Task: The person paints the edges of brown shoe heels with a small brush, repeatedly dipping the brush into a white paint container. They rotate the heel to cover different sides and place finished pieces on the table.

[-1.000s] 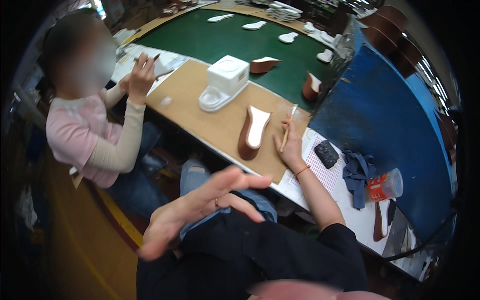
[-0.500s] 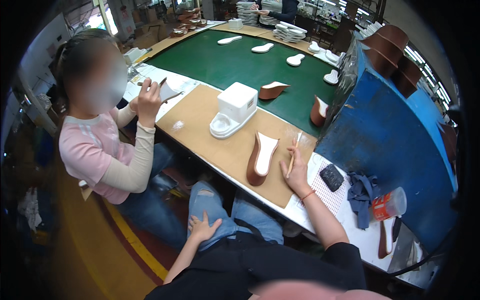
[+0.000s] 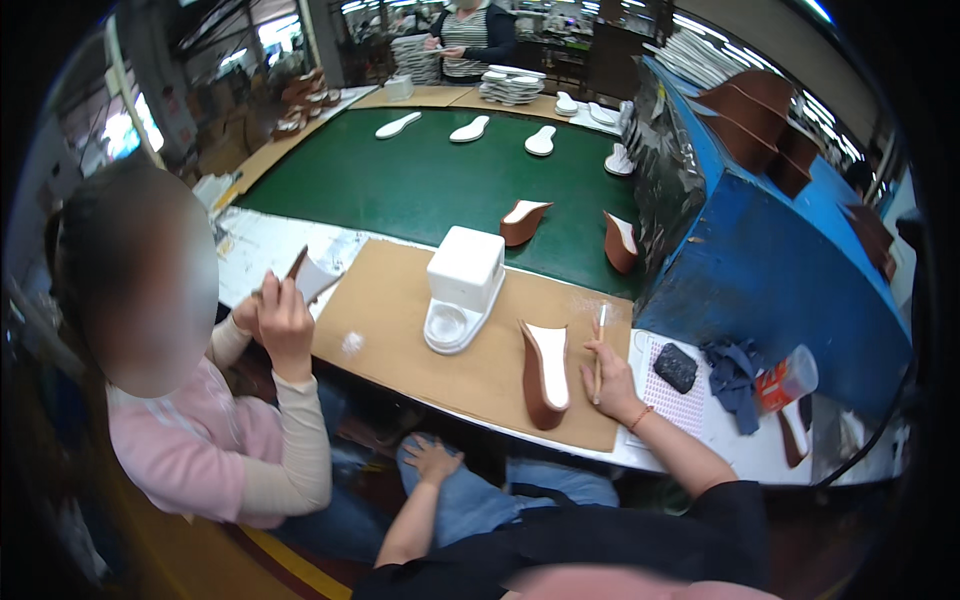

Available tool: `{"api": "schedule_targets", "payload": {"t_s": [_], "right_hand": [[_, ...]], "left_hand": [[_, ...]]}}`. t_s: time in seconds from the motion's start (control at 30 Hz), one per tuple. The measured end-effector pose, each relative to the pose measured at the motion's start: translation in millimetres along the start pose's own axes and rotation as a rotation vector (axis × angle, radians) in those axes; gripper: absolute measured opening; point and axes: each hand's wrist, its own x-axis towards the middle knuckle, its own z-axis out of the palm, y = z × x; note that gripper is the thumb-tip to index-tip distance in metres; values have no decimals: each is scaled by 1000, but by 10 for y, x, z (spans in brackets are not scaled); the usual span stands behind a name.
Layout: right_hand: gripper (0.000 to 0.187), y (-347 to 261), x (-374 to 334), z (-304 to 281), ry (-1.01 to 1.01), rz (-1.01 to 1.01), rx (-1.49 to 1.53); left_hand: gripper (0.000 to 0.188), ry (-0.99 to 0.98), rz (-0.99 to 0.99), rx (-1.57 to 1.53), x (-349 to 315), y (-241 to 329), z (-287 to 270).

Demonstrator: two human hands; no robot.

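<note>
Brush (image 3: 601,335) is lying in the right hand (image 3: 616,382), at three o'clock on the tan board (image 3: 385,300).
Left to right, clock from the brush: the left hand (image 3: 431,459) is resting on jeans (image 3: 565,484) at eight, fingers spread, holding nothing. A white box (image 3: 466,264) is standing at ten. A brown wedge sole (image 3: 545,372) is sitting just beside, at eight. The right hand is holding the handle loosely, fingers bent. The brush is probably feeling light and stiff, its white tip softer, so mid-handle is likely making the best hold.
</note>
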Motion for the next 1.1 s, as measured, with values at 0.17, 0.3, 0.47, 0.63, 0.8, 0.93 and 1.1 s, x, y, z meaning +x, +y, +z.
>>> {"api": "schedule_targets", "payload": {"t_s": [0.17,0.3,0.47,0.63,0.8,0.93,1.1], "right_hand": [[32,-51,-17,-36,41,54,-57],[32,-66,-18,-62,17,70,-47],[33,-67,-26,-75,78,-3,-43],[34,-42,-40,-82,23,22,-27],[35,-2,-39,-80,44,-99,38],[35,52,-57,-79,19,-73,98],[35,138,-88,-26,59,-104,165]], "left_hand": [[78,-19,153,-13,29,-39,15],[70,7,253,-6,-48,-94,59],[66,25,336,-111,-245,-240,174],[73,91,273,-361,-507,-226,294],[84,157,100,-466,-882,-127,276],[77,193,141,-364,-1311,-24,137],[79,156,358,-187,-1946,304,-34]]}}
